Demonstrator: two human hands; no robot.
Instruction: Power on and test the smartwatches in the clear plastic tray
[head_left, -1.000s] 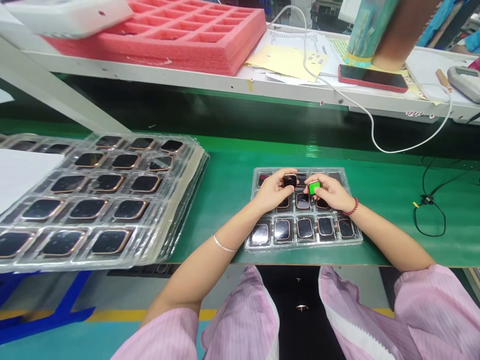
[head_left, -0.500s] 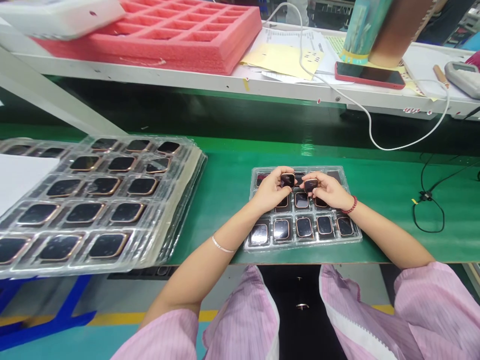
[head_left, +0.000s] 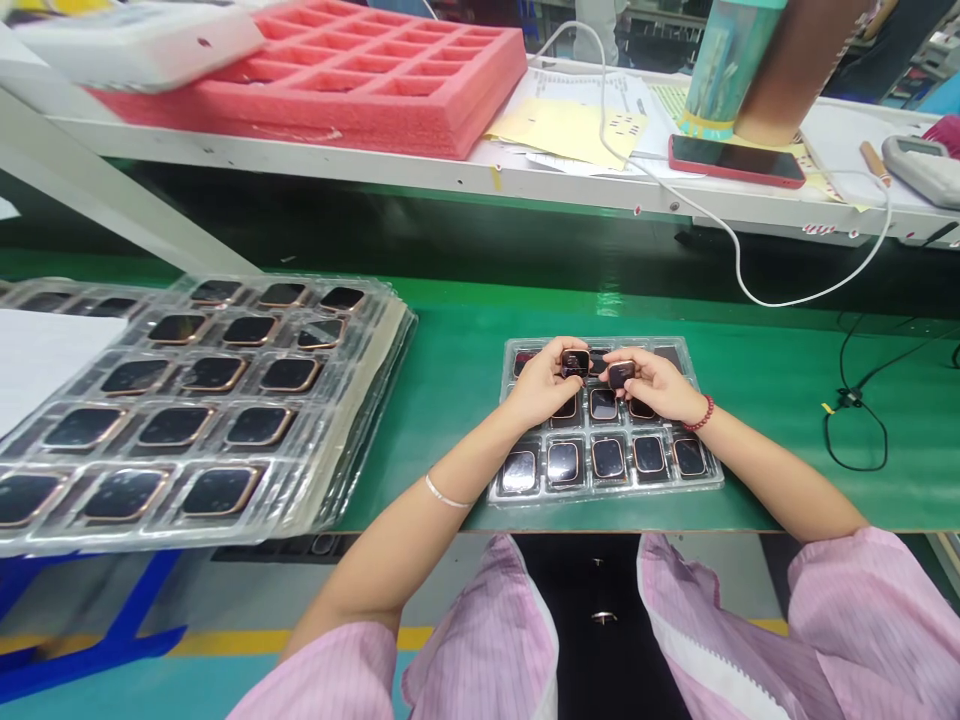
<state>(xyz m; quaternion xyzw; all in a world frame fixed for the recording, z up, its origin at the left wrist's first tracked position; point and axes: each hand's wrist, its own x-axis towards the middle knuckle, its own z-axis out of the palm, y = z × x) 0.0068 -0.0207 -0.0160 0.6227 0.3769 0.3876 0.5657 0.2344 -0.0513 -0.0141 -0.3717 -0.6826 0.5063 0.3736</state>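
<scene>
My left hand grips a square smartwatch face with a dark screen and a gold-coloured rim, held between thumb and fingers. A second watch face, much like it, is pinched in my right hand. Both are raised just over the far part of a clear plastic tray, a short gap apart. In the tray's pockets lie several more dark watch faces, such as one in the front row. My hands cover part of the back and middle rows.
A tall stack of clear trays with watch faces fills the left of the green bench. Above runs a white shelf with a pink foam tray, papers and a red-edged phone. A white cable droops from it; a black cable lies right.
The view has shifted slightly. Both hands keep their watch faces in nearly the same place over the tray; the left watch face is tilted a little differently.
</scene>
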